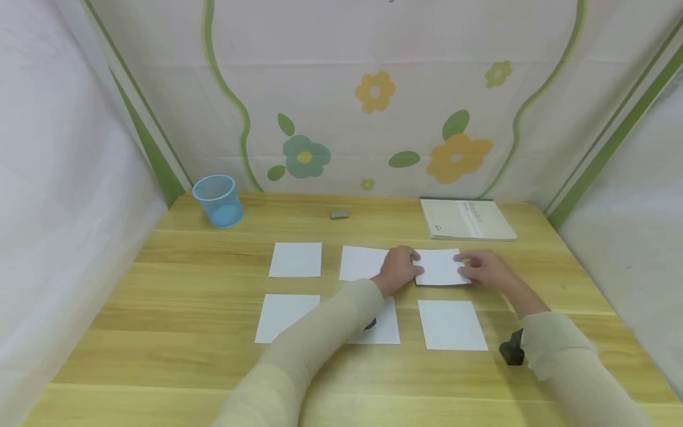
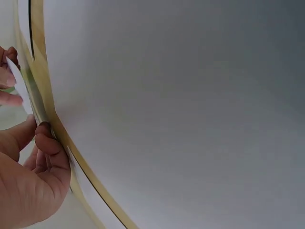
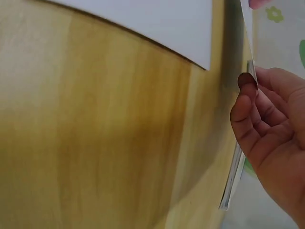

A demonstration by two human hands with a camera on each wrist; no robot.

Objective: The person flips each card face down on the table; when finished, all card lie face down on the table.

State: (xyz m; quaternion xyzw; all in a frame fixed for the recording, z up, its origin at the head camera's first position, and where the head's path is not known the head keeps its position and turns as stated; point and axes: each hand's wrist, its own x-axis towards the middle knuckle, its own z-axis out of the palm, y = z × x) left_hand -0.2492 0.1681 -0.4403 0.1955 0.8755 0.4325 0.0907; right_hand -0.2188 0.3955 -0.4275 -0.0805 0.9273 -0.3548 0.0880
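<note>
Both hands meet at a white paper card (image 1: 440, 267) in the back right spot of a grid of cards on the wooden table (image 1: 181, 356). My left hand (image 1: 416, 265) pinches its left edge, and my right hand (image 1: 463, 267) pinches its right edge. The left wrist view has curled fingers (image 2: 47, 143) against the card's thin edge (image 2: 19, 86). In the right wrist view, the thumb (image 3: 245, 90) presses the card's edge (image 3: 249, 47), which stands raised off the wood.
Other white cards lie at the back left (image 1: 296, 259), back middle (image 1: 363, 263), front left (image 1: 285, 317), front middle (image 1: 385, 330) and front right (image 1: 451, 325). A blue mesh cup (image 1: 217, 201), a small grey block (image 1: 338, 213) and a pale book (image 1: 466, 218) sit along the back.
</note>
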